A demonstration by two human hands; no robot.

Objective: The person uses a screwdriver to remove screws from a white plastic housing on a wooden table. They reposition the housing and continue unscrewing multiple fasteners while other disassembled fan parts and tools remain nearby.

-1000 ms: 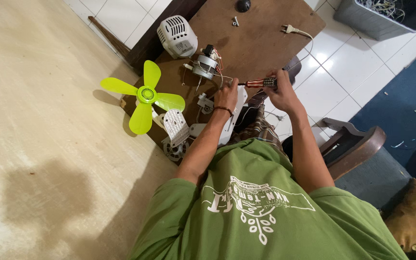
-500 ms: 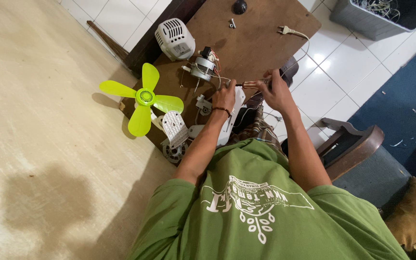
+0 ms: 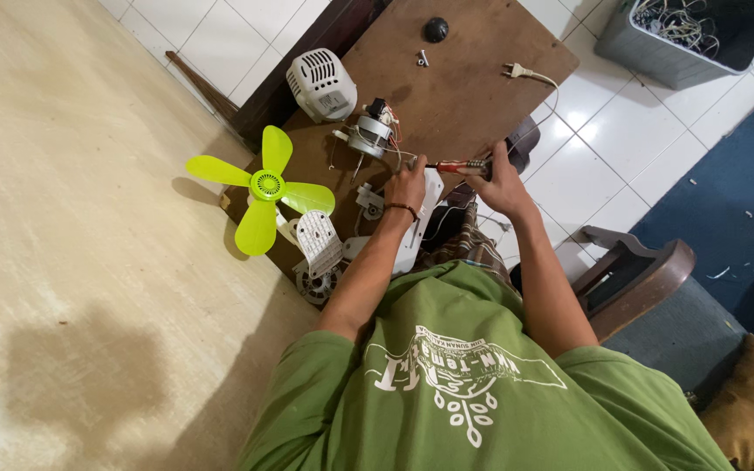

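A brown wooden bench (image 3: 473, 96) carries the work, and every place here is told from the small fan motor (image 3: 368, 135) that lies near its middle. Just beyond the motor, touching or nearly so, sits a white ribbed motor cover (image 3: 320, 83). On the side toward the tan floor, a lime-green fan blade (image 3: 263, 187) hangs over the bench edge, near the motor. Below the blade lies a white grille piece (image 3: 318, 240). Toward the person from the motor lies a flat white panel (image 3: 419, 222), partly under the wrists. The left hand (image 3: 407, 185) rests just beside the motor, its grip pinched shut on thin wires (image 3: 401, 155) that lead from the motor. The right hand (image 3: 501, 179) is a little farther from the motor, its grip closed around a red-handled screwdriver (image 3: 457, 166), whose tip points at the left hand. Well beyond the motor lie a white plug (image 3: 517, 70) and a black knob (image 3: 435, 29).
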